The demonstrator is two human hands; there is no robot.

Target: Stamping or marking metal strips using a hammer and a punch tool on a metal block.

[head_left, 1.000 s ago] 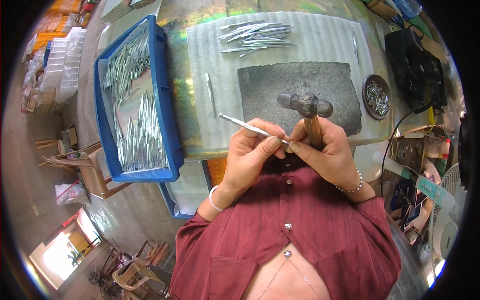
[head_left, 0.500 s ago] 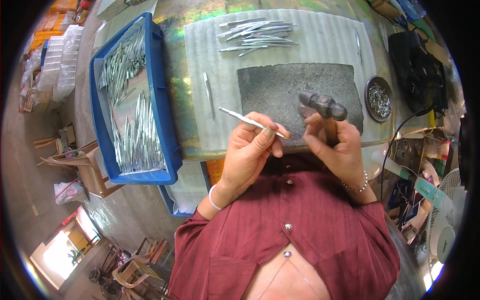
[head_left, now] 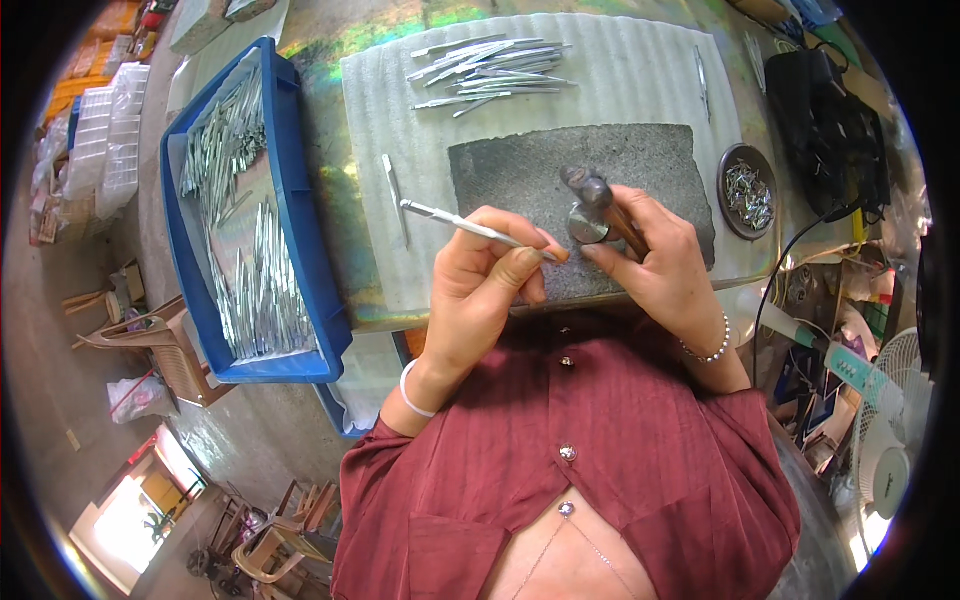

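My left hand [head_left: 478, 278] pinches a slender silver metal rod [head_left: 440, 216] between thumb and fingers. It slants, its far end up to the left and its near end at my fingertips. In my right hand [head_left: 664, 258] is a hammer [head_left: 590, 208] with a dark metal head and a brown wooden handle. The hammer head hangs over a dark grey stone slab [head_left: 510, 165], just right of my left fingertips. The slab rests on a white foam sheet [head_left: 380, 110]. Another slim silver piece [head_left: 394, 198] lies alone on the foam, left of the slab.
A pile of slim silver pieces [head_left: 495, 70] lies beyond the slab, with one more [head_left: 702, 83] at far right. At left stands a blue tray [head_left: 310, 190] full of similar pieces. A dark round bowl [head_left: 727, 208] holds small metal parts. A black cable [head_left: 790, 245] runs at right.
My right hand has turned the hammer, so its head now points lower and further left, nearer my left fingertips. The rod's angle is slightly flatter. The whole view has shifted a little.
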